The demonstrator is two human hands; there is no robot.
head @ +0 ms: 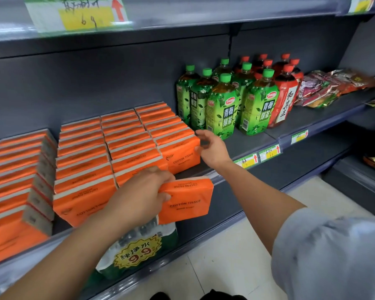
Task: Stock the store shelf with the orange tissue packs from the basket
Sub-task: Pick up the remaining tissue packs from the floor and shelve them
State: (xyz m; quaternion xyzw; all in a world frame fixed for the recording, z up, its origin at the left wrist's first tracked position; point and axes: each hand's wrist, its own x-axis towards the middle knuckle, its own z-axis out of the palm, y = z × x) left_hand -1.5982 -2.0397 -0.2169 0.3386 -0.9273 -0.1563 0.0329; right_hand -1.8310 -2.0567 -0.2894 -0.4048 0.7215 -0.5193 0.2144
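Rows of orange tissue packs (pixel 126 146) stand on the grey store shelf (pixel 249 144), filling its left and middle. My left hand (pixel 143 191) grips one orange tissue pack (pixel 188 200) at its left end, just in front of the shelf edge, level with the front of the middle row. My right hand (pixel 212 148) is at the right side of the front pack of the rightmost row (pixel 180 154), fingers apart and touching it, holding nothing. The basket is out of view.
Green tea bottles (pixel 223 109) and red bottles (pixel 284 94) stand just right of the tissue rows. Snack bags (pixel 325 87) lie further right. A wrapped water pack with a 9.9 sticker (pixel 139 252) sits on the lower shelf. Price tags (pixel 268 153) line the shelf edge.
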